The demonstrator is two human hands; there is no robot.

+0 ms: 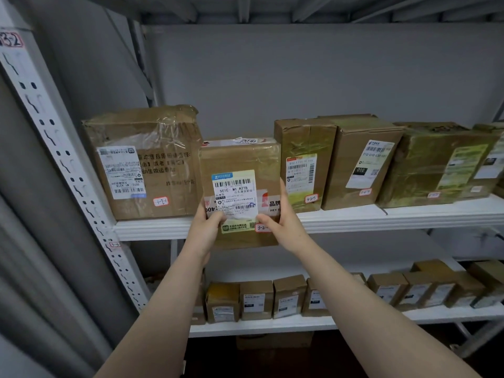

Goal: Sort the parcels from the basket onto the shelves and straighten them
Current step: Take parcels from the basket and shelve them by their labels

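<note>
A brown cardboard parcel (240,159) with a white barcode label stands upright at the front edge of the upper white shelf (381,216), its lower part hanging in front of the shelf lip. My left hand (207,227) grips its lower left corner, thumb on the front face. My right hand (283,216) holds its lower right edge, fingers up the side and thumb on the front. It sits between a large taped box (141,165) on the left and a narrow taped box (302,165) on the right.
Further right on the upper shelf stand a labelled box (360,162) and a greenish taped box (436,165). The lower shelf (272,327) carries a row of several small boxes (256,298). A perforated white upright (62,159) frames the left side.
</note>
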